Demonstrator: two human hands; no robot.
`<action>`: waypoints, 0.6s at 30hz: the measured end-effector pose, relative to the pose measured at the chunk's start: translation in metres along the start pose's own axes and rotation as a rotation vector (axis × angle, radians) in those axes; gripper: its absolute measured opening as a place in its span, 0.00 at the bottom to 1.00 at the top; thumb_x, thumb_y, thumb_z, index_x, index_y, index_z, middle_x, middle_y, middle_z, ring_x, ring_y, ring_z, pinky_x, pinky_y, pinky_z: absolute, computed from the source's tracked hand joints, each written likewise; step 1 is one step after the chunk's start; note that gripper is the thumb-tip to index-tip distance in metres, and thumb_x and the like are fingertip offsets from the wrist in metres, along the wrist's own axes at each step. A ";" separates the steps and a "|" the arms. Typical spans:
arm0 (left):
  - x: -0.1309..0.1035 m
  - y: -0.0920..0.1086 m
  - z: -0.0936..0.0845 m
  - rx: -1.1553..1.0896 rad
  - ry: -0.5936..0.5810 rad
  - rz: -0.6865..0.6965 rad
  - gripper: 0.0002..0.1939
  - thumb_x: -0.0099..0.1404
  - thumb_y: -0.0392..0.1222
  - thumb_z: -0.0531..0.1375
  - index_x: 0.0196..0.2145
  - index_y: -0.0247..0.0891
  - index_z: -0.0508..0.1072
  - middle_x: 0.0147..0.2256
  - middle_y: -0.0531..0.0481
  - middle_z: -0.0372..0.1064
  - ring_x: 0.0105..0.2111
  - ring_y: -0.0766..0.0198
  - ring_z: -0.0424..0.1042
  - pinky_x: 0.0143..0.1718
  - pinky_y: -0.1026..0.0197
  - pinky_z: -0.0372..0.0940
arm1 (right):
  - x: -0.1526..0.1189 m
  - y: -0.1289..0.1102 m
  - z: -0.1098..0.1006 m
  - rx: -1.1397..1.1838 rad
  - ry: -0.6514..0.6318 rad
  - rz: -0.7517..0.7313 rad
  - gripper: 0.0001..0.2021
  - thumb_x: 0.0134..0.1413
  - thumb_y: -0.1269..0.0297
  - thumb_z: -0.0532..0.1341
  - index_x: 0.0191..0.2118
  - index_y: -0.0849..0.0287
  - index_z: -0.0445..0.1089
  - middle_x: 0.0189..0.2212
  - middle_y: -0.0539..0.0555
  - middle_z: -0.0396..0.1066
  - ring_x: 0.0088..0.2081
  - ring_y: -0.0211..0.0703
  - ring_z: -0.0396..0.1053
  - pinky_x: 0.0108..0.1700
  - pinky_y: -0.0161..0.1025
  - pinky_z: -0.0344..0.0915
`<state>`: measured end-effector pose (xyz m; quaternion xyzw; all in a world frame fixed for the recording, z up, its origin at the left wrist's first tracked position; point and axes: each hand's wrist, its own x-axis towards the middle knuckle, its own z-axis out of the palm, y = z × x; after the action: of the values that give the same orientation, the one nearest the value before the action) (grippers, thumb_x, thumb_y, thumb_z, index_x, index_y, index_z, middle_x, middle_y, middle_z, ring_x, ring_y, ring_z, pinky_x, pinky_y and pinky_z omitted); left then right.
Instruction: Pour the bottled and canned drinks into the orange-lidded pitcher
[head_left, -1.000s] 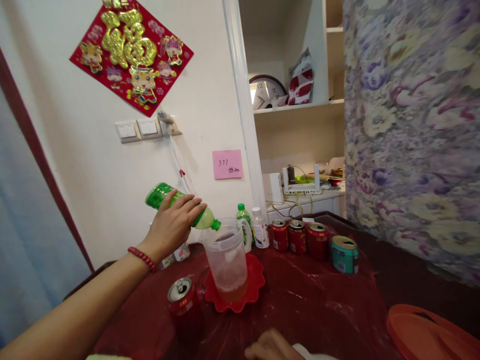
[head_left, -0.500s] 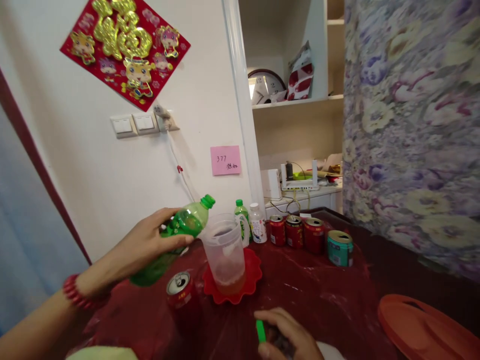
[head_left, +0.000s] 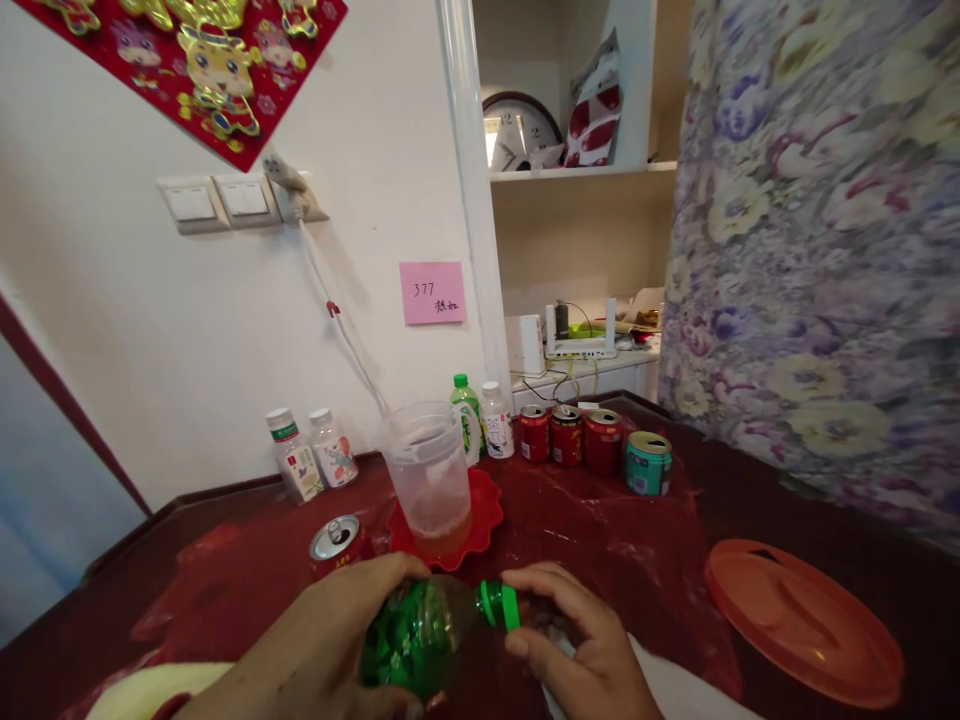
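Observation:
My left hand [head_left: 319,635] is wrapped round a green plastic bottle [head_left: 421,635], which lies tilted with its neck toward the right. In my right hand [head_left: 581,635], thumb and fingers pinch a bright green bottle cap [head_left: 511,607] against the bottle's mouth. Whether its thread has caught, I cannot tell. Beyond the bottle stands a clear plastic pitcher [head_left: 426,480] with a little amber liquid at its bottom, on a red scalloped plate [head_left: 487,520]. An opened red drink can [head_left: 336,540] is just behind my left hand.
Along the back stand small white bottles [head_left: 334,450], a green-capped bottle [head_left: 460,395], another white bottle [head_left: 496,425], several red cans [head_left: 566,437] and a teal can [head_left: 649,465]. An orange-red lid [head_left: 810,620] lies at the right. A pale round thing [head_left: 157,690] is at the front left.
My left hand has brought the green bottle down and right, away from the pitcher. The cap in my right hand now meets the bottle's mouth. The view has shifted, showing two white bottles at left.

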<state>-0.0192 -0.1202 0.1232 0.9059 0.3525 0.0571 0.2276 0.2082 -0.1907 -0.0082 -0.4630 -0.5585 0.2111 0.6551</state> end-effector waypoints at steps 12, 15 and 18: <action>-0.006 -0.019 0.003 -0.030 0.013 -0.021 0.32 0.52 0.40 0.66 0.56 0.49 0.73 0.54 0.48 0.76 0.51 0.50 0.75 0.54 0.53 0.71 | 0.003 -0.008 0.000 -0.003 -0.124 -0.089 0.13 0.57 0.53 0.69 0.46 0.51 0.81 0.36 0.54 0.80 0.35 0.42 0.77 0.36 0.34 0.72; -0.006 -0.019 0.006 0.030 0.033 0.022 0.34 0.50 0.36 0.65 0.56 0.50 0.73 0.53 0.49 0.77 0.49 0.51 0.75 0.53 0.54 0.71 | 0.001 -0.007 0.002 -0.096 -0.114 -0.101 0.17 0.60 0.44 0.66 0.40 0.54 0.79 0.29 0.51 0.76 0.28 0.39 0.73 0.30 0.32 0.67; -0.007 -0.013 0.009 0.147 0.054 0.105 0.30 0.54 0.39 0.68 0.56 0.52 0.74 0.52 0.48 0.77 0.49 0.50 0.75 0.53 0.53 0.71 | -0.005 0.000 0.005 -0.270 -0.087 -0.141 0.27 0.69 0.39 0.54 0.27 0.56 0.70 0.21 0.48 0.68 0.23 0.35 0.66 0.26 0.31 0.60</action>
<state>-0.0297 -0.1198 0.1093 0.9356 0.3136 0.0674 0.1476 0.2018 -0.1927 -0.0110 -0.4970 -0.6405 0.1075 0.5754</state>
